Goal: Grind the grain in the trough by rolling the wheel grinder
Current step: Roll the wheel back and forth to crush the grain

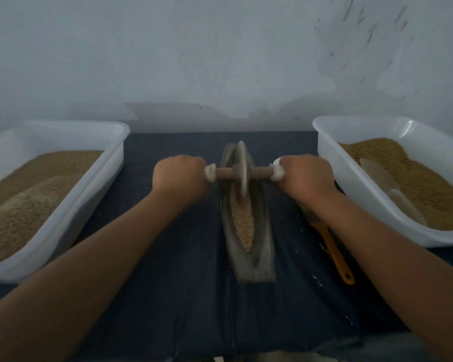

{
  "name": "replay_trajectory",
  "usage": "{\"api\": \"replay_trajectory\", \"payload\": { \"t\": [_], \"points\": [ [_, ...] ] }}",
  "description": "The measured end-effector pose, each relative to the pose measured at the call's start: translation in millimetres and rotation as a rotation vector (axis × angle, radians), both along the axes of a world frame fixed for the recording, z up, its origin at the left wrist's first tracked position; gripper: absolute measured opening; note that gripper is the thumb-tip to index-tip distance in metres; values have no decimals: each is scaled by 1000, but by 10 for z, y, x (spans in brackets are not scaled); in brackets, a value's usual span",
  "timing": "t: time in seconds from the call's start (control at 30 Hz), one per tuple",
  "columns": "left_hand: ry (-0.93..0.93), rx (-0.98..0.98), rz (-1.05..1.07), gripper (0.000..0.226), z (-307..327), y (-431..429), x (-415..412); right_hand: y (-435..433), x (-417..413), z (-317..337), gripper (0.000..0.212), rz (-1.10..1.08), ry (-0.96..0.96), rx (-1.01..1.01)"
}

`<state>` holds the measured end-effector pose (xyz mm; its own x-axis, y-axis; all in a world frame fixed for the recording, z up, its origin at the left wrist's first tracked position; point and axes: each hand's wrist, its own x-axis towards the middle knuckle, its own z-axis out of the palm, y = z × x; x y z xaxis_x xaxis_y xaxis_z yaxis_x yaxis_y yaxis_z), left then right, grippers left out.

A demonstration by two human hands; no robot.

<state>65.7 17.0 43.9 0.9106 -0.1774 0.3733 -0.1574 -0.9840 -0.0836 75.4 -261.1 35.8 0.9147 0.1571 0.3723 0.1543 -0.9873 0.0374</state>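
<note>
Dark blue cloth (194, 309) nearest, flecked with a few pale specks. Carries a grey, boat-shaped trough (256, 267), set lengthwise from near to far. Along the near half of its groove, a ridge of pale grain (242, 226), the kernels seemingly whole. By that showing, grinding begun at most and far from done: many passes left, to judge from so much uncrushed grain. Far half of the groove hidden behind the wheel, so no telling there.

Just right of the trough, flat on the cloth, a yellow-handled tool (336, 257), its head hidden under the right forearm.

Farther on, over the trough's middle, the wheel grinder (242, 171): upright, disc edge down in the groove, lower rim blurred where it meets the grain. Left hand (179, 176) closed in a full fist round the left end of the axle, fingers curled right under, white wrapping showing beside the thumb. Right hand (307, 176) wrapped the same way round the right end, knuckles up, more white wrapping at its inner edge. Both arms stretched forward.

Out to the sides, well apart from the trough, a left tub (107, 165) and a right tub (327, 158), both white and heaped with tan grain or meal; in the right one, a pale scoop (377, 171). Beyond all, a pale wall.
</note>
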Motion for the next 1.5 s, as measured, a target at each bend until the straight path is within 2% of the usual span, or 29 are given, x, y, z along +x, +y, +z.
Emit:
{"api": "replay_trajectory", "payload": {
  "t": [0.07, 0.2, 0.3, 0.4, 0.53, 0.63, 0.7, 0.8, 0.87, 0.97, 1.13, 1.27, 1.37, 1.43, 1.5],
  "points": [
    [-37, 15, -53, 34, -134, 95, -362, -96, -335, -57, 41, 57, -17, 2],
    [-163, -40, -263, 42, -368, 328, -1062, -337, -1050, -181, 25, 235, -126, -6],
    [-237, -81, -330, 34, -463, 365, -1044, -316, -1013, -219, 30, 244, -128, -17],
    [-205, -79, -201, 33, -367, 227, -581, -136, -486, -155, 37, 130, -234, -75],
    [-25, -28, -17, 37, -80, 29, 4, -23, 72, -18, 39, -2, -70, -69],
    [48, 12, -13, 32, -34, 37, -133, -28, -122, 18, 51, 13, -25, -29],
    [-2, 28, -83, 30, -136, 133, -507, -96, -500, -54, 42, 60, -102, -42],
    [-87, -57, -249, 39, -320, 290, -997, -262, -997, -108, 31, 173, -27, -19],
    [-85, -80, -255, 42, -425, 321, -1027, -273, -1020, -102, 31, 234, -115, -12],
    [-122, -75, -175, 40, -383, 231, -650, -135, -595, -42, 38, 157, -201, -53],
    [-30, -1, 8, 39, 18, -26, 136, -27, 144, -40, 38, -39, -46, -20],
    [26, -15, -25, 35, -110, 73, -281, -112, -160, -105, 34, 29, 158, 103],
    [-97, -80, -199, 37, -343, 272, -935, -258, -806, -148, 22, 192, -132, -19],
    [-168, -97, -269, 38, -459, 347, -1168, -317, -1070, -163, 22, 280, -178, -28],
    [-207, -101, -272, 36, -527, 354, -1130, -280, -1033, -178, 28, 268, -169, -41]
  ]
}}
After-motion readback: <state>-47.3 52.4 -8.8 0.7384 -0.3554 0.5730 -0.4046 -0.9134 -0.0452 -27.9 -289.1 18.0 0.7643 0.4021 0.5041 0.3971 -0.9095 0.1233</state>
